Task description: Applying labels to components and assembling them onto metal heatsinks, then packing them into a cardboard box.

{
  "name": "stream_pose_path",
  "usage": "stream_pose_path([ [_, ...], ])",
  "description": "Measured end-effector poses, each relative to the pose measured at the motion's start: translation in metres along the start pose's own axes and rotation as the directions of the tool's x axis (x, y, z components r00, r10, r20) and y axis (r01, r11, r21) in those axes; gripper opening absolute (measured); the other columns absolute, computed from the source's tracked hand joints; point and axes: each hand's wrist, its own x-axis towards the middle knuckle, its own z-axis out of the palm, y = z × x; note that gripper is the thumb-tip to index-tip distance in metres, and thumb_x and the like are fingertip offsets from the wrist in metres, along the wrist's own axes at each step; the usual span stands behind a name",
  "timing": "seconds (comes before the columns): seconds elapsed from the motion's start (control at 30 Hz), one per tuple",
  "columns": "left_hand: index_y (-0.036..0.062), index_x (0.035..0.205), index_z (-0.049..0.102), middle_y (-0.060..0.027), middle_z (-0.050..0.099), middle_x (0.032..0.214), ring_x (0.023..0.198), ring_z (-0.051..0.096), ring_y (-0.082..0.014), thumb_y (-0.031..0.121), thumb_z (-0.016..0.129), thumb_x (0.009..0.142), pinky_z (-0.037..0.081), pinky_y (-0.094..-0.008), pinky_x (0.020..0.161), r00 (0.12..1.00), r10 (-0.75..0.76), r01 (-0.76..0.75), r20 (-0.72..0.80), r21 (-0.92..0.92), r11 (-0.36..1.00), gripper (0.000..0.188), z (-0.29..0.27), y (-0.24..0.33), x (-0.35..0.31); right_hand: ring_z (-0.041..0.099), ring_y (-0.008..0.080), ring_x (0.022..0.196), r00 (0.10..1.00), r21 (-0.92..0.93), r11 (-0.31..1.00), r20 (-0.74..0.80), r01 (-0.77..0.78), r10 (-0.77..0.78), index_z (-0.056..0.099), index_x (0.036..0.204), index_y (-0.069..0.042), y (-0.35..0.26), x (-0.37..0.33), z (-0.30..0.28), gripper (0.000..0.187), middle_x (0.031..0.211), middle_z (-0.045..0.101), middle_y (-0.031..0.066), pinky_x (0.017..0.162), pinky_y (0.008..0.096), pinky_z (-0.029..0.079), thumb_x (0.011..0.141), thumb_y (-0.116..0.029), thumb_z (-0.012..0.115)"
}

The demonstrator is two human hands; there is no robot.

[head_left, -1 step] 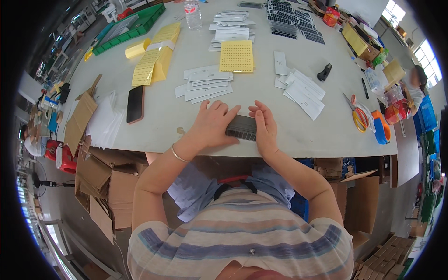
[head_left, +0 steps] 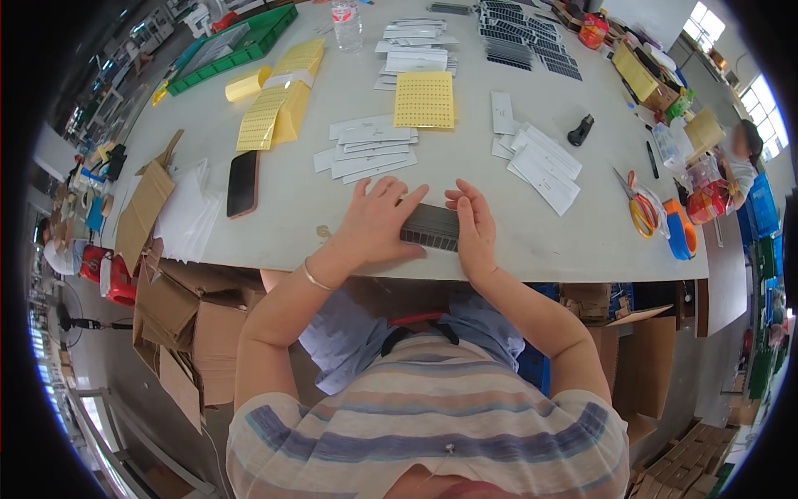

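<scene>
A dark grey stack of thin flat strips point(head_left: 431, 226) rests on the table near its front edge, between my two hands. My left hand point(head_left: 378, 218) is closed round the left end, thumb along the near side and fingers over the far side. At the right end my right hand point(head_left: 475, 229) presses its palm and thumb side against the stack, fingers curving in toward the far side. Beyond the hands lie white printed paper slips point(head_left: 366, 148), more white slips point(head_left: 544, 166) farther right, and a yellow sticker sheet point(head_left: 424, 100).
Left of my hands are a phone point(head_left: 243, 185), white sheets point(head_left: 184, 212) and folded yellow sticker sheets point(head_left: 274, 108). A water bottle point(head_left: 346, 27) and dark strips point(head_left: 507, 37) stand farther back. To the right are a cutter point(head_left: 581, 130), scissors point(head_left: 640, 208) and a blue-orange tape roll point(head_left: 680, 231).
The view has shifted very slightly. Both hands and the stack keep the same hold and place.
</scene>
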Motion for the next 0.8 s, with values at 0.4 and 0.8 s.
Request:
stream_pose_path([
  [0.4, 0.009, 0.151, 0.009, -0.0152, 0.015, 0.155, 0.143, 0.013, -0.026, 0.069, 0.024, 0.091, 0.008, -0.0408, 0.115, 0.912, -0.41, 0.059, -0.029, -0.978, 0.2, 0.086, 0.065, -0.011, -0.026, 0.052, 0.0182, 0.114, 0.998, 0.004, 0.999, -0.052, 0.047, -0.047, 0.047, 0.129, 0.002, -0.006, -0.002, 0.002, 0.035, 0.118, 0.058, 0.013, 0.102, 0.0302, 0.038, 0.101, -0.017, 0.041],
  [0.8, 0.001, 0.132, 0.04, -0.0197, 0.042, 0.124, 0.111, 0.049, -0.0377, 0.02, 0.078, 0.068, 0.046, -0.0406, 0.092, 0.977, -0.213, 0.185, 0.0, -0.491, 0.851, 0.077, 0.024, -0.004, -0.016, 0.052, 0.0263, 0.112, 0.928, -0.663, 0.659, 0.333, 0.354, -0.164, 0.054, 0.125, -0.004, -0.021, 0.039, -0.07, 0.046, 0.117, 0.058, 0.0125, 0.097, 0.0367, 0.04, 0.083, -0.02, 0.065],
])
